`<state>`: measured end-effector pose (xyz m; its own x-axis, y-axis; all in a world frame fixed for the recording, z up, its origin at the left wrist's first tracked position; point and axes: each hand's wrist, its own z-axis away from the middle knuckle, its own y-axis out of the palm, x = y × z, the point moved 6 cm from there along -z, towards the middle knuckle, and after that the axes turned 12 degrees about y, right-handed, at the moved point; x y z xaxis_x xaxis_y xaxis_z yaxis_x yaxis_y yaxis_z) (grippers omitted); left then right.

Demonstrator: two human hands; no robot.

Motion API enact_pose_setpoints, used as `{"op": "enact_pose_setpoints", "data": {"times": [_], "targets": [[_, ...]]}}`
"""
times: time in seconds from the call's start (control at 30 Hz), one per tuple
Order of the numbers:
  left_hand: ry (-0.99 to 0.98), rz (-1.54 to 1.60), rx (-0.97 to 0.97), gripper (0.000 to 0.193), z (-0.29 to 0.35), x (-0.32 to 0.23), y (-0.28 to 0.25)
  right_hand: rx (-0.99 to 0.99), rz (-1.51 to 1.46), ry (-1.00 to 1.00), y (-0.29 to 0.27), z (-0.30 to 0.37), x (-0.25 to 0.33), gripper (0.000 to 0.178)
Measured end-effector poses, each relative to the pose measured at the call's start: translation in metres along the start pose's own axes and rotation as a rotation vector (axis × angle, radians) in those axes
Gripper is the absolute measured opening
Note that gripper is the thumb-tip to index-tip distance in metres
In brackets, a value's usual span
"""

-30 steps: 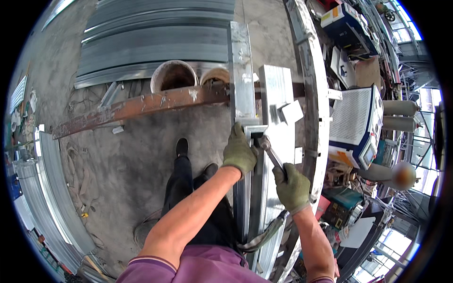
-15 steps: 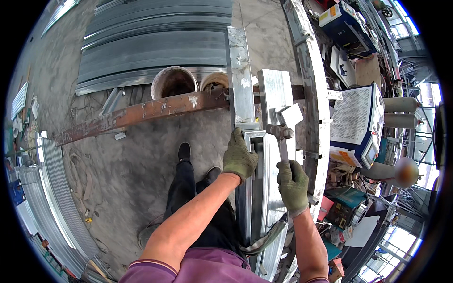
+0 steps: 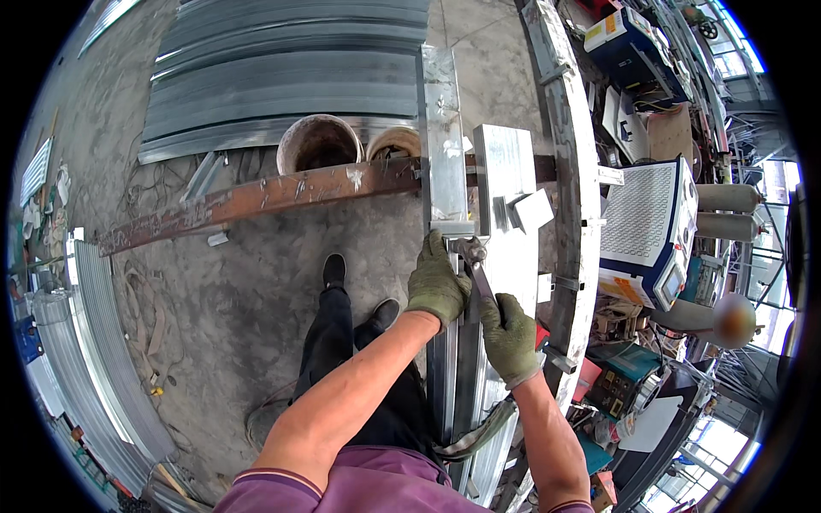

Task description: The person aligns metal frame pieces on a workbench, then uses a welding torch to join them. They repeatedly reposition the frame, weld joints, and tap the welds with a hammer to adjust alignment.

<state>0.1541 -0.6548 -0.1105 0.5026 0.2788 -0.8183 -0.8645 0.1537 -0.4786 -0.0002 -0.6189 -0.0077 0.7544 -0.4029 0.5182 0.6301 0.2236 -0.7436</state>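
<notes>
My right hand (image 3: 510, 339), in a green work glove, is closed around the handle of a hammer (image 3: 481, 280). The hammer's head rests at or just over the end of a long galvanized metal channel (image 3: 439, 359), close to where it meets a flat silver tube (image 3: 442, 162). My left hand (image 3: 437, 286), gloved the same way, grips the channel's left side just below that joint, fingers pointing away from me and thumb beside the hammer. Whether the hammer touches metal cannot be made out. A wider silver beam (image 3: 506, 154) lies to the right, with small metal plates (image 3: 533, 210) on it.
A rusty steel beam (image 3: 299, 185) crosses beneath the workpieces. Beyond it stand two buckets (image 3: 319, 145) and stacked metal profiles (image 3: 291, 85). On the right run a pale long beam (image 3: 581, 171) and a white-and-blue machine (image 3: 643, 222). More profiles (image 3: 111, 316) lie at the left.
The hammer has swung left and down from above the wide beam to the channel's end by my left hand. My right hand moved left with it; my left hand stays on the channel.
</notes>
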Motion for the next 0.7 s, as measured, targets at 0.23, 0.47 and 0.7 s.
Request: {"op": "enact_pose_setpoints", "data": {"times": [0.23, 0.47, 0.7], "targets": [[-0.006, 0.008, -0.013, 0.091, 0.002, 0.006, 0.001, -0.017, -0.07, 0.037, -0.008, 0.007, 0.006, 0.037], [-0.064, 0.029, 0.035, 0.091, 0.0, 0.001, -0.001, -0.365, 0.1, 0.097, -0.02, -0.038, -0.073, 0.043], [0.048, 0.052, -0.05, 0.089, -0.001, 0.014, 0.012, -0.306, 0.457, 0.29, -0.004, -0.066, -0.148, 0.046]]}}
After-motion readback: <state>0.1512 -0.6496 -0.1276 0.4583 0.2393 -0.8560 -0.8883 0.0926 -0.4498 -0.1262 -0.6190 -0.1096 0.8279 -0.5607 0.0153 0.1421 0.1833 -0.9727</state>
